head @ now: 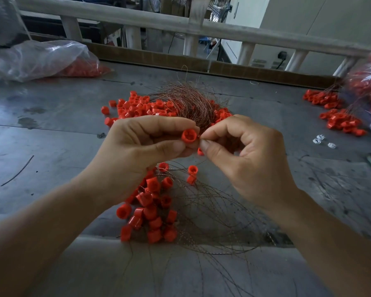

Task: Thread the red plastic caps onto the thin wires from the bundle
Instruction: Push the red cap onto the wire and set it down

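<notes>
Head, left hand (141, 144) pinches cap (189, 136), opening toward camera, right hand (244, 153) pinches wire (199, 136)

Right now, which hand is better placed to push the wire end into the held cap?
The right hand, probably: it pinches the thin wire just beside the red cap, which the left hand only grips.

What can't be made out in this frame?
Head view, wire end: too thin, pinched by the right hand; whether it has entered the cap in the left hand is unclear.
Head view, bag at right: blurred, cut off by the edge.
Head view, white bits: too small to identify.
</notes>
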